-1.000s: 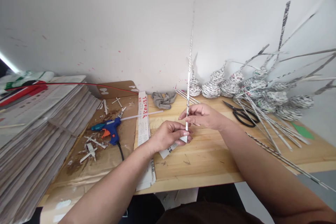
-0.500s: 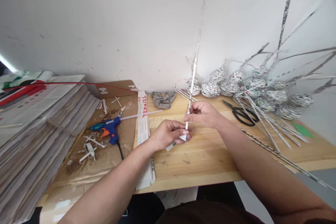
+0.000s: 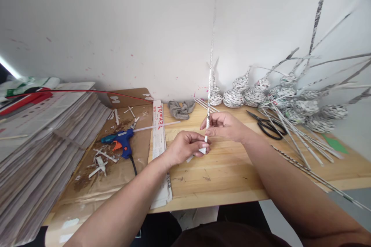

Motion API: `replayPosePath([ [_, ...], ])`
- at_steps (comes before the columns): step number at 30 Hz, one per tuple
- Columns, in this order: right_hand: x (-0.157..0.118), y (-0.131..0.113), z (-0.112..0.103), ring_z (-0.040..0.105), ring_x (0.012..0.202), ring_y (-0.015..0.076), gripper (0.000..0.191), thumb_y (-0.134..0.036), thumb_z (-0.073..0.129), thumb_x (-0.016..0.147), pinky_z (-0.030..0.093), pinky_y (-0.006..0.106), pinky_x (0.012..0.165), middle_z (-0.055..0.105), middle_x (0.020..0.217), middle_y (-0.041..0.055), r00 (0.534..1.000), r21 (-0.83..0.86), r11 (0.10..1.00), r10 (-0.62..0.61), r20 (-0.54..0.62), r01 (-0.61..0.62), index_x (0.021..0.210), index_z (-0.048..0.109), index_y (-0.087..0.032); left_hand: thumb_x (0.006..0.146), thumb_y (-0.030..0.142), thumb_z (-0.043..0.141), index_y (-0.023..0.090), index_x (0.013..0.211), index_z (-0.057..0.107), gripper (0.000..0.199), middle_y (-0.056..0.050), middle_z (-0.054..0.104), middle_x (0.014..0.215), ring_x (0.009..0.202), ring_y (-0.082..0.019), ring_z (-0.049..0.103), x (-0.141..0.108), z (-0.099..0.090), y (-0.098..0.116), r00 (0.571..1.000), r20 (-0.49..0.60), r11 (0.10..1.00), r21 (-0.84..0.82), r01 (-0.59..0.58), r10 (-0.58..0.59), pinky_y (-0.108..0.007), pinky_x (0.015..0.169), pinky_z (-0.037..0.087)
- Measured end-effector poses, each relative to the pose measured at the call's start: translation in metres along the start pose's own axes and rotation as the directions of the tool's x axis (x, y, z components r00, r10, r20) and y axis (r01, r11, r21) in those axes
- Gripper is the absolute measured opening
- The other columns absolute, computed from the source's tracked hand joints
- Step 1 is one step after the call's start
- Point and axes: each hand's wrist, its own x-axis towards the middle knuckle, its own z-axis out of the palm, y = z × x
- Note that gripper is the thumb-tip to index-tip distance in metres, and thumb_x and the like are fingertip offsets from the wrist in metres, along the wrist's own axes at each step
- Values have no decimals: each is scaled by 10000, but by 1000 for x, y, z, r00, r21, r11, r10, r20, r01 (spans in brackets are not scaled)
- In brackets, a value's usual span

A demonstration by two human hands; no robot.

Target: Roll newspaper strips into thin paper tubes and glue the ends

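A long, thin rolled newspaper tube [image 3: 212,46] stands nearly upright before me, its top running out of view. My left hand [image 3: 189,147] pinches its lower end between thumb and fingers, where a small flap of paper [image 3: 189,158] sticks out below. Slightly higher, my right hand [image 3: 222,126] has thumb and fingertips around the same tube. Part of the tube is hidden behind those fingers. Both hands are above the wooden table [image 3: 214,185].
To the left lie a blue glue gun [image 3: 123,141], paper scraps and a tall newspaper stack [image 3: 49,150]. Paper strips [image 3: 158,146] lie near the middle. A grey cloth [image 3: 181,109], woven paper gourds [image 3: 233,98], black scissors [image 3: 271,128] and loose paper tubes [image 3: 301,139] are behind and right.
The tube's top has swung left, so it stands straighter. My right hand's fingers have shifted slightly on it, while my left hand keeps its pinch at the bottom.
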Motion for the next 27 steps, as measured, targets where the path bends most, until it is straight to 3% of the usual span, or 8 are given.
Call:
replayPosePath([
  [3,0,0,3,573,646,127,222,-340,716,695,445,242,599,644,722,20,1000,-26,1000,-8,14,9,777,636,-149,757,330,642,139,857,693,222,-75,677,790,685,-129,609,0,0,-1,1000,-17,999,37,-8,9,-251,636,503],
  [9,0,0,10,498,558,107,251,-390,695,702,369,223,508,596,630,5,974,-251,968,-81,-211,26,738,632,-150,764,330,625,171,884,711,218,-41,677,743,644,-130,589,1,-5,2,965,-216,929,364,-61,147,-233,603,472],
  [13,-1,-6,14,426,530,79,226,-359,706,693,303,205,476,587,665,-16,989,-320,945,-109,-101,71,767,620,-163,784,299,589,191,854,719,183,-28,676,745,598,-128,580,2,-10,3,922,-286,848,524,-77,260,-227,554,451],
  [16,-2,-7,18,427,535,80,166,-316,678,720,309,203,483,574,653,-29,992,-336,939,-107,-72,77,764,605,-174,786,231,578,205,844,706,142,-20,686,783,671,-135,610,2,-11,4,899,-278,798,592,-117,338,-234,623,464],
  [20,1,0,23,489,555,96,153,-317,653,738,362,214,504,599,666,-18,983,-321,947,-85,-164,28,768,588,-181,757,184,620,213,1013,628,257,-3,678,790,725,-127,622,2,-10,6,829,-358,794,587,-159,430,-228,676,470],
  [24,5,7,28,595,593,130,173,-319,650,740,429,228,518,630,676,7,969,-201,979,-67,-239,18,766,552,-180,779,190,605,203,1019,604,241,-1,670,775,696,-112,619,1,-11,9,799,-384,810,550,-203,462,-212,657,473],
  [26,7,8,28,625,590,145,192,-331,653,740,449,228,501,628,650,8,950,-141,990,-64,-306,21,774,536,-182,802,242,590,197,987,626,195,-24,678,852,723,-118,619,0,-13,12,740,-447,806,552,-214,502,-218,663,475],
  [27,8,8,28,636,593,154,203,-340,655,739,457,228,493,627,643,9,934,-120,992,-68,-350,27,781,531,-184,816,278,575,193,965,636,182,-34,676,883,738,-123,616,-1,-14,14,687,-497,803,554,-219,530,-222,666,474],
])
